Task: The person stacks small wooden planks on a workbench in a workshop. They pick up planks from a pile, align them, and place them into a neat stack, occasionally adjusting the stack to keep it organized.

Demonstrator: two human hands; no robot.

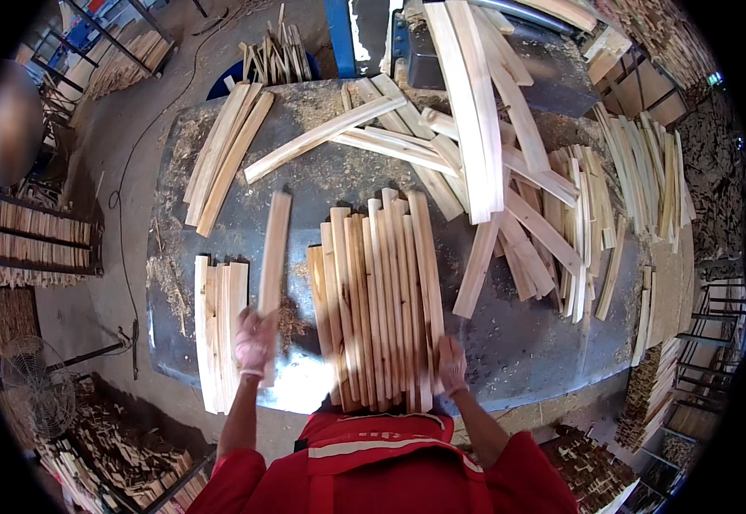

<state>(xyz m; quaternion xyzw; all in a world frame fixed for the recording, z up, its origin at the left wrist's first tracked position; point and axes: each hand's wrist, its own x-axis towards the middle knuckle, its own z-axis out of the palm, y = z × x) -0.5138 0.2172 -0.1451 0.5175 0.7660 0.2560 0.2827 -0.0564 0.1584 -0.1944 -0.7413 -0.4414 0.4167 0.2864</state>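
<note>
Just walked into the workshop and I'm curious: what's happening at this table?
A person in red stands at a sawdust-covered table strewn with wooden slats. The left hand holds a single slat up by its near end. The right hand rests against a row of slats laid side by side. A smaller stack lies to the left, loose piles farther back.

Slat bundle (379, 300) base — hidden by torso.

Both forearms reach forward; the left hand (256, 341) seems clenched; the right hand (452, 364) lies flat, fingers extended.
</note>
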